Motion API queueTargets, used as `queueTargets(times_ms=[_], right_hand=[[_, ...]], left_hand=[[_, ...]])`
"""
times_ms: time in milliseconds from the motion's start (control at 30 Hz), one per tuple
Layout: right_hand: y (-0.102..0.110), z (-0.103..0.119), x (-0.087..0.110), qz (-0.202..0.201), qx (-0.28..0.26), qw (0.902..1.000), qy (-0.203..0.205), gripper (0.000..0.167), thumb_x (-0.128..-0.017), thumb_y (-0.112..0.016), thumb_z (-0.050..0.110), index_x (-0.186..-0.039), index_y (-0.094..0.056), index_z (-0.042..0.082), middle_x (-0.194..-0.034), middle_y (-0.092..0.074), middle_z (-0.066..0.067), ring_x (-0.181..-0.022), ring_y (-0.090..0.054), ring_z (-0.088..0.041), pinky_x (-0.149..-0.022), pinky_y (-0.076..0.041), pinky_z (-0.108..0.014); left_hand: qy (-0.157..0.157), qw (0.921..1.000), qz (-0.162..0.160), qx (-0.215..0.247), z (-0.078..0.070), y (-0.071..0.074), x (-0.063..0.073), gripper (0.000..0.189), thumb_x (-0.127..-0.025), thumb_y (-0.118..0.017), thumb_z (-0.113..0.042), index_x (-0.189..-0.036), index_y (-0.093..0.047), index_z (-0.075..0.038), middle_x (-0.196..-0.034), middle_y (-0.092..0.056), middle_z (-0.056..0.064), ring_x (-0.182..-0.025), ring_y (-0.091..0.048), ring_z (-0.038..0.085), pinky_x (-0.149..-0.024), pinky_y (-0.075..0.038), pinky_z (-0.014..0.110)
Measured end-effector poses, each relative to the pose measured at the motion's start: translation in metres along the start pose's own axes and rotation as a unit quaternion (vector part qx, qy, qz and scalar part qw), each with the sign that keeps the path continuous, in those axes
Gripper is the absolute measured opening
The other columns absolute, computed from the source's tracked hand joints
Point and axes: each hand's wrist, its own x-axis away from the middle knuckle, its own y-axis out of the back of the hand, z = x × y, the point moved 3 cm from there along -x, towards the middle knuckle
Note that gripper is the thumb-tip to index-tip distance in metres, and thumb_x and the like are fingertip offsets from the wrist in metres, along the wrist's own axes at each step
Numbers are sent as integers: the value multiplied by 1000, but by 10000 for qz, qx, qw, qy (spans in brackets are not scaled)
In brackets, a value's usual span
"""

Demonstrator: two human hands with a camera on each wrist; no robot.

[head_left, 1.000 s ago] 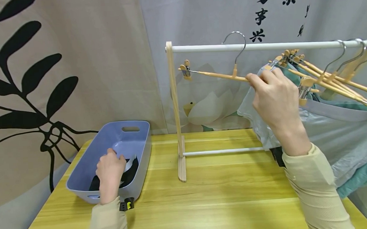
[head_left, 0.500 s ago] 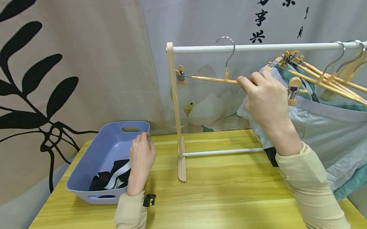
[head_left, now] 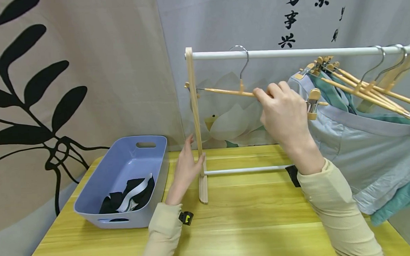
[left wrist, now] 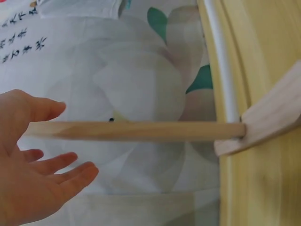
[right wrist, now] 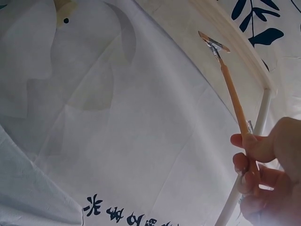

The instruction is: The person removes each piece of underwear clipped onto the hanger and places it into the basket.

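My right hand (head_left: 283, 113) holds the bar of a wooden clip hanger (head_left: 227, 92), thumb and curled fingers around it in the right wrist view. The hanger's metal hook sits over the white rail (head_left: 291, 53) of a small garment rack, and its left clip lies behind the rack's wooden post (head_left: 195, 117). No garment hangs from this hanger. My left hand (head_left: 186, 169) is beside the lower part of that post. In the left wrist view its thumb and fingers are spread to either side of the post (left wrist: 141, 131), with the palm behind its end.
A blue plastic basket (head_left: 117, 168) with black and white cloth (head_left: 132, 196) in it stands at the left of the wooden table (head_left: 250, 225). Light blue shorts (head_left: 357, 144) and teal garments hang from several hangers at the rack's right. A printed curtain (head_left: 120, 70) hangs behind.
My left hand has left the basket empty-handed and moved right to the rack's post. My right hand has slid the hanger left along the rail, away from the hung clothes.
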Motion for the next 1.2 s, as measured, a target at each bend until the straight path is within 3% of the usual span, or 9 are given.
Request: queueTargets(times_ms=[200, 633, 900, 1200], right_hand=[[-3, 7, -2, 164, 38, 9999, -30, 33, -77, -51, -12, -100, -69, 4, -75, -59, -16, -70, -52, -35, -55, -44, -42], [-9, 23, -3, 254, 182, 9991, -299, 28, -81, -55, -9, -102, -69, 4, -77, -59, -15, -73, -53, -34, -53, -45, -41], [-13, 31, -2, -48, 107, 9995, -296, 21, -87, -55, -4, -102, -68, 2, -78, -58, -16, -73, -51, -33, -52, -45, -40], [-13, 39, 0, -455, -50, 9989, 57, 21, -86, -55, -8, -102, -68, -1, -92, -60, -17, -84, -53, -34, -65, -48, -41]], left_hand=[[-93, 9995, -172, 249, 0, -8, -7, 64, -90, -62, -13, -143, -28, 0, -134, -50, 26, -124, -51, 42, -101, -44, 53], [-292, 9990, -194, 286, -1, -14, -14, 44, -94, -53, -3, -134, -37, 6, -115, -58, 26, -101, -63, 36, -82, -56, 43], [-401, 9989, -214, 146, 1, -16, -17, 42, -93, -54, -1, -131, -39, 7, -112, -59, 25, -100, -63, 37, -82, -56, 43], [-527, 9982, -254, -115, 2, -15, -18, 40, -92, -57, -2, -127, -40, 7, -107, -60, 26, -94, -65, 38, -77, -58, 41]])
